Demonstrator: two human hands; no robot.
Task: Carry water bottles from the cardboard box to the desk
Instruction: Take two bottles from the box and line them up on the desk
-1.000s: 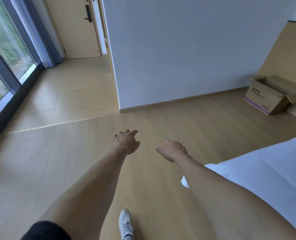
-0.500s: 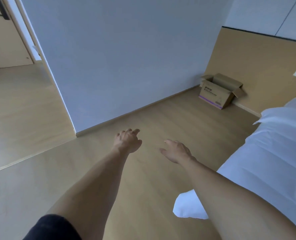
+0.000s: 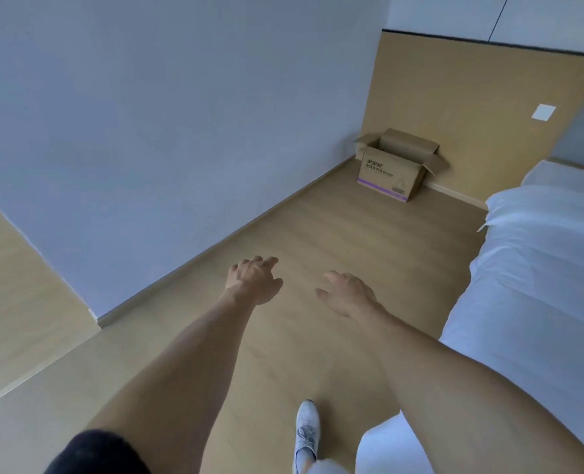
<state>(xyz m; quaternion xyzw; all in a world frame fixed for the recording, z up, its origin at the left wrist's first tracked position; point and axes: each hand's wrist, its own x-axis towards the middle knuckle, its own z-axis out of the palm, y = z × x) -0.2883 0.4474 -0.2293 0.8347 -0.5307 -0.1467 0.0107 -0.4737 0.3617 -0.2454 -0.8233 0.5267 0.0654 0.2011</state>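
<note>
Brown open-flapped cardboard box (image 3: 395, 167) sits on the light wood floor (image 3: 318, 234) in the far corner, where the pale grey wall (image 3: 164, 114) meets the tan wall panel (image 3: 472, 107). Open floor strip runs to it between wall skirting and white-sheeted bed (image 3: 540, 268) on the right. Box print dark with purple stripe, unreadable. Left hand (image 3: 254, 280) loosely curled, right hand (image 3: 347, 294) spread, both holding nothing. White sneaker (image 3: 307, 427) below.
</note>
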